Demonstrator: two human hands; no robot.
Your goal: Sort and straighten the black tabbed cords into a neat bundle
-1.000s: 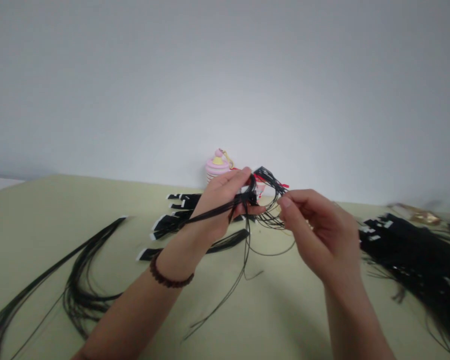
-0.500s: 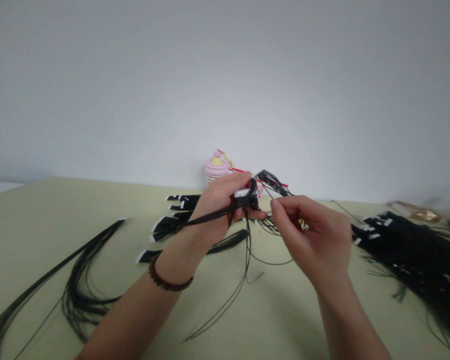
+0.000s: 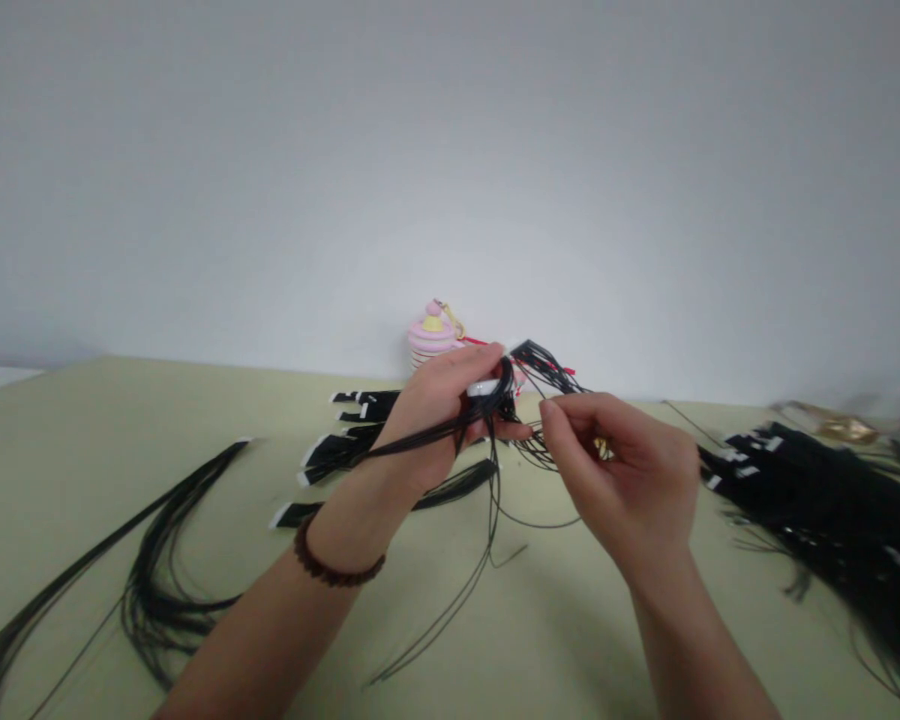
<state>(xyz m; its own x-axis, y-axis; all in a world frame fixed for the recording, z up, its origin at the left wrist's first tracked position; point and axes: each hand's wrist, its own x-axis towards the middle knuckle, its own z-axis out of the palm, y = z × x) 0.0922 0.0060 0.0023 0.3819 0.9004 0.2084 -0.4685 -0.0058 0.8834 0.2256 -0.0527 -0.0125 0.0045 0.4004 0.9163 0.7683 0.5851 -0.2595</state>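
Note:
My left hand (image 3: pixel 439 405) is closed round a bundle of thin black cords (image 3: pixel 427 433), which loops over the fingers and trails back across the wrist. Some loose strands (image 3: pixel 487 540) hang from the bundle to the table. Just right of it, my right hand (image 3: pixel 622 460) pinches with thumb and forefinger at a single black cord (image 3: pixel 534 385). Above and behind the fingers, more of the cords (image 3: pixel 544 360) fan out to the right. A small white piece (image 3: pixel 484 387) shows by the left fingers; what it is I cannot make out.
Bundles of black cords with white-taped ends (image 3: pixel 322 455) lie behind my left forearm. Another long bundle (image 3: pixel 150 560) curves at the left. A large black pile (image 3: pixel 832 510) lies at the right. A pink cupcake-shaped thing (image 3: pixel 431 335) stands by the wall (image 3: pixel 450 150).
Both hands stay almost in place, with the right hand shifted very slightly left. The grip on the cords looks the same.

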